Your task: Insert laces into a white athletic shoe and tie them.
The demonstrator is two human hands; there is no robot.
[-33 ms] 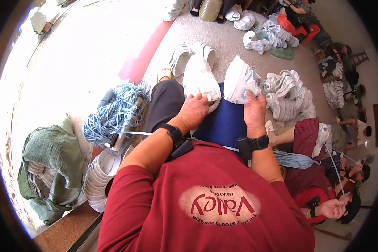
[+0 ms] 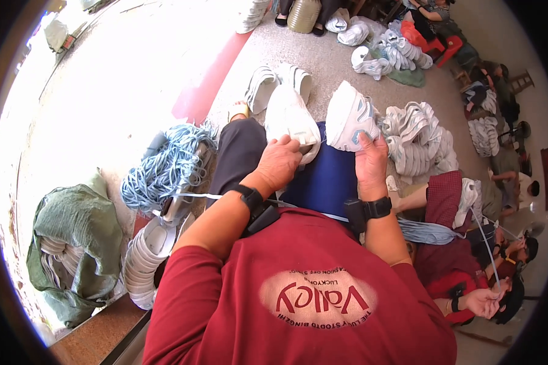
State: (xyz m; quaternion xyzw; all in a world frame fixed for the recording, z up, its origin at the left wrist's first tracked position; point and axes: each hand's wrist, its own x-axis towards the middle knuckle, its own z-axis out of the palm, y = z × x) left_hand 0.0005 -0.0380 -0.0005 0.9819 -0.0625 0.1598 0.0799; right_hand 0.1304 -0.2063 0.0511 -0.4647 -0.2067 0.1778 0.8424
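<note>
My left hand (image 2: pixel 280 163) is closed on the near edge of a white shoe upper (image 2: pixel 289 115), its fingers bent over the opening. My right hand (image 2: pixel 371 161) grips a second shoe upper (image 2: pixel 348 118), white with light blue trim, with the thumb on its side. Both uppers are held side by side above my lap, over a blue cloth (image 2: pixel 323 182). The fingertips of my left hand are partly hidden, so I cannot make out whether anything small is between them.
A tangle of light blue laces (image 2: pixel 167 161) lies at my left, near stacked white uppers (image 2: pixel 146 261) and a green sack (image 2: pixel 76 237). More uppers (image 2: pixel 417 137) are piled at my right. Two curved white pieces (image 2: pixel 262 88) stand ahead. A co-worker's hand (image 2: pixel 484 301) pulls a lace at far right.
</note>
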